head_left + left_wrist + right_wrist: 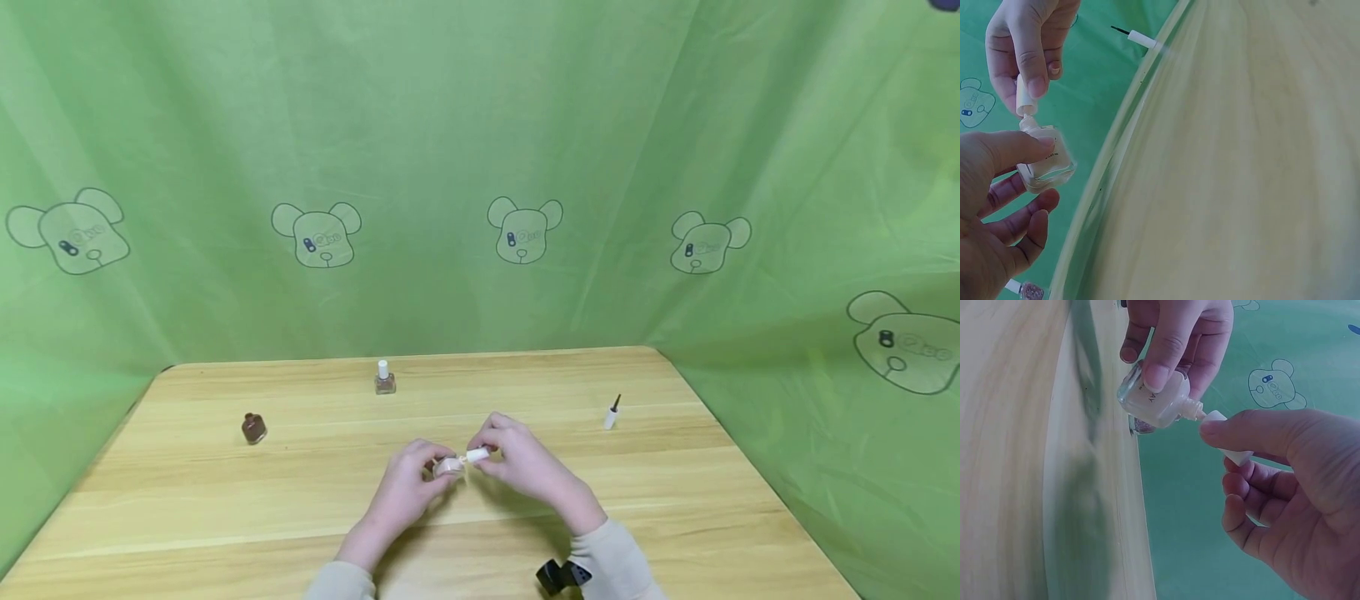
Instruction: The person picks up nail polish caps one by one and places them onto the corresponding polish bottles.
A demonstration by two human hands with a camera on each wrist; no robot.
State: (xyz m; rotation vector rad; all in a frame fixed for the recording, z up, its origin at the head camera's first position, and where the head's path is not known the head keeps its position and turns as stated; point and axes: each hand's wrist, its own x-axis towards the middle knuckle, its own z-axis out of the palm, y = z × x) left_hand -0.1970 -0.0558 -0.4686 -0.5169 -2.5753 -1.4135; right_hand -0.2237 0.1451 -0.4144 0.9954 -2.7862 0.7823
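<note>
My left hand (pixel 405 485) pinches a small clear bottle of pale nail polish (pixel 1159 405) between thumb and fingers, tilted above the table. Its threaded neck points toward my right hand (pixel 525 463), whose thumb and fingertips pinch a white nail polish cap (pixel 1025 99). The cap is off the threads, with a short gap between it and the neck. Part of the brush stem shows in that gap, and its far end is hidden in the bottle. In both wrist views the left thumb covers part of the bottle's printed front.
An uncapped dark brown polish bottle (pixel 254 429) is at the table's left. A white-capped brownish bottle (pixel 385 383) stands near the back edge. Toward the right is a white cap with a dark brush (pixel 611 417). Green curtain (pixel 420 283) hangs behind the wooden table (pixel 225 517).
</note>
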